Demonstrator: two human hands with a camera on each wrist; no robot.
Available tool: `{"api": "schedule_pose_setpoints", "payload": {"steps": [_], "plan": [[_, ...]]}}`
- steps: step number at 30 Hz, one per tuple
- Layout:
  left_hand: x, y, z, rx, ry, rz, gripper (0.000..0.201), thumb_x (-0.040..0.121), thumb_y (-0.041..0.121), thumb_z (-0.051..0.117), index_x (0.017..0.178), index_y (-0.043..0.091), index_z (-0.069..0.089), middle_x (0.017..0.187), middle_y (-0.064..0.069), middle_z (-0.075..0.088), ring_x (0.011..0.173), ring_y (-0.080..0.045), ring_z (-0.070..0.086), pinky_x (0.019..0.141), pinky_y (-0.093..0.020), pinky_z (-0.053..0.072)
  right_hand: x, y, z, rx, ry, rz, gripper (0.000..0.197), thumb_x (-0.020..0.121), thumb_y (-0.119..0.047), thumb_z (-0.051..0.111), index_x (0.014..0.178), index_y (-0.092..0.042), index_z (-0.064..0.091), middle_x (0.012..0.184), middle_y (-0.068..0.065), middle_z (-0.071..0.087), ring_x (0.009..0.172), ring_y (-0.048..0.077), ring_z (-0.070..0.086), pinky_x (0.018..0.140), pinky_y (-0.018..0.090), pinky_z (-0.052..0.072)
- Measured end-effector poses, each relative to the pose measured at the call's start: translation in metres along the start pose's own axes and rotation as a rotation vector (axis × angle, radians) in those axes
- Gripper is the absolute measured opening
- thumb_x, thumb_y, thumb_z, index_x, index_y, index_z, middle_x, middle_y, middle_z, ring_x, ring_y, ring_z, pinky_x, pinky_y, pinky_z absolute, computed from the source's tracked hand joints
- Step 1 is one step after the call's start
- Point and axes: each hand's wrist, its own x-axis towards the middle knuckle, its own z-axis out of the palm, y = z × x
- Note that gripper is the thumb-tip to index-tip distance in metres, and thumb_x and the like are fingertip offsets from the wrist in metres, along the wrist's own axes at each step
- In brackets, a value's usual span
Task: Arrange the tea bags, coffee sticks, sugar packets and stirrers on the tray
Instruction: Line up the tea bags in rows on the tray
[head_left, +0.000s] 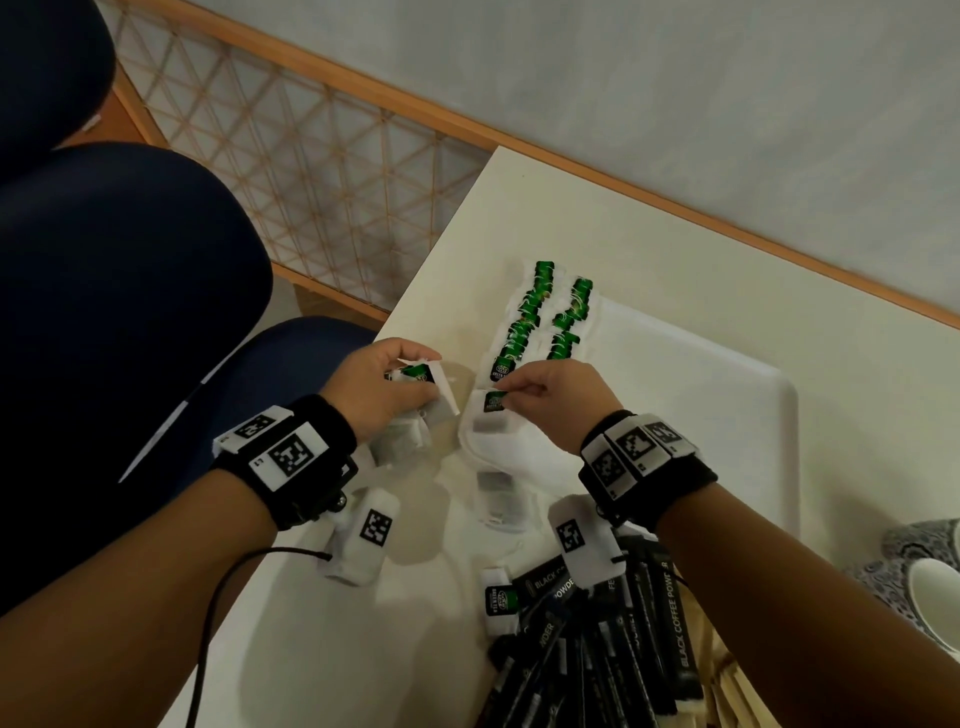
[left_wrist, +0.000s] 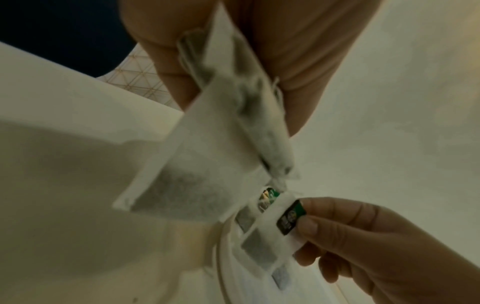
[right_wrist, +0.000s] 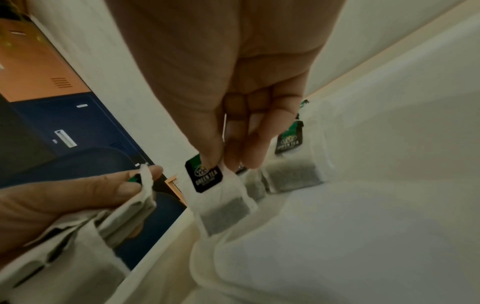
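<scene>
Head camera view, centre of the frame: the right hand pinched a single tea bag by its green tag at the near left corner of the white tray, directly below two rows of tea bags already laid there. The left hand, just beside it over the tabletop, was curled round a loose bunch of spare bags that hung down from the fingers. Black coffee sticks lay heaped at lower right, with more tea bags loose on the tabletop at lower centre; sugar packets could not be made out. The risk appeared to lie in the light grip on the tag alone: the pouch could swing and land crooked or knock the neat rows askew. The bunch in the left hand looked slackly held, and a bag might slip free or its string snag.
</scene>
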Motion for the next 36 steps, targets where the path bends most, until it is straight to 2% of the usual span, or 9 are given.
{"api": "schedule_pose_setpoints", "payload": {"steps": [7,12,16,19,22,25,29,33,36], "plan": [[0.002,0.004,-0.001,-0.063,-0.015,-0.012,0.028,0.078,0.006,0.074,0.098,0.023,0.065,0.092,-0.002,0.068,0.077,-0.011,0.062,0.063,-0.012,0.052,0.019,0.006,0.002,0.046,0.049,0.103,0.019,0.091,-0.02,0.061,0.106,-0.022,0.071,0.091,-0.001,0.068,0.08,0.012,0.06,0.074,0.023,0.05],[0.0,0.004,0.007,-0.045,-0.063,-0.023,0.03,0.074,0.009,0.078,0.098,0.024,0.067,0.096,-0.006,0.069,0.082,-0.017,0.063,0.076,-0.028,0.055,0.024,0.009,0.001,0.036,0.074,0.114,0.019,0.09,-0.022,0.062,0.106,-0.023,0.071,0.092,-0.001,0.069,0.083,0.013,0.062,0.077,0.024,0.05],[-0.001,0.005,0.018,-0.02,-0.094,-0.01,0.031,0.073,0.011,0.08,0.096,0.028,0.066,0.097,-0.008,0.067,0.08,-0.016,0.06,0.069,-0.02,0.052,0.019,0.008,-0.002,0.032,0.113,0.095,0.019,0.089,-0.027,0.063,0.107,-0.025,0.069,0.089,-0.006,0.066,0.085,0.011,0.061,0.08,0.025,0.051],[-0.002,0.006,0.029,-0.007,-0.124,-0.01,0.036,0.071,0.013,0.082,0.097,0.03,0.065,0.102,-0.008,0.062,0.083,-0.016,0.057,0.077,-0.028,0.051,0.007,0.0,-0.007,0.126,0.193,0.027,0.018,0.089,-0.034,0.062,0.103,-0.025,0.069,0.085,-0.012,0.065,0.078,0.002,0.06,0.073,0.015,0.048],[-0.005,0.007,0.04,0.022,-0.163,-0.002,0.041,0.069,0.014,0.084,0.102,0.028,0.064,0.1,-0.004,0.062,0.086,-0.016,0.058,0.08,-0.03,0.05,-0.007,-0.009,-0.006,0.307,0.064,-0.005,0.016,0.086,-0.031,0.068,0.099,-0.024,0.072,0.081,-0.011,0.069,0.071,-0.002,0.061,0.067,0.011,0.049],[-0.008,0.009,0.048,0.049,-0.2,-0.007,0.046,0.068,0.017,0.085,0.107,0.029,0.063,0.108,-0.006,0.062,0.095,-0.019,0.06,0.084,-0.033,0.052,-0.018,-0.008,-0.005,0.333,-0.004,-0.014,0.02,0.084,-0.012,0.068,0.1,-0.023,0.073,0.079,0.0,0.07,0.065,-0.002,0.059,0.065,0.011,0.046],[-0.012,0.008,0.048,0.052,-0.223,-0.009,0.039,0.073,0.009,0.08,0.103,0.028,0.064,0.103,0.004,0.057,0.083,-0.007,0.057,0.065,-0.013,0.047,-0.027,0.003,-0.013,0.243,0.01,0.019,0.028,0.085,-0.01,0.064,0.103,-0.03,0.072,0.079,0.002,0.069,0.068,0.006,0.057,0.068,0.017,0.046],[-0.015,0.006,0.038,0.061,-0.203,-0.029,0.038,0.074,0.01,0.08,0.103,0.031,0.066,0.102,-0.001,0.063,0.087,-0.015,0.061,0.069,-0.02,0.047,-0.031,0.016,-0.016,0.072,-0.046,0.051,0.026,0.091,-0.012,0.058,0.109,-0.025,0.071,0.093,-0.011,0.064,0.087,0.006,0.059,0.081,0.017,0.044],[-0.014,0.008,0.031,0.031,-0.19,-0.027,0.038,0.075,0.005,0.077,0.102,0.029,0.065,0.092,-0.001,0.065,0.077,-0.013,0.061,0.06,-0.014,0.048,-0.027,0.025,-0.014,0.103,-0.025,0.099,0.024,0.091,-0.01,0.057,0.105,-0.023,0.073,0.088,-0.012,0.063,0.08,0.004,0.057,0.075,0.012,0.043]]}}
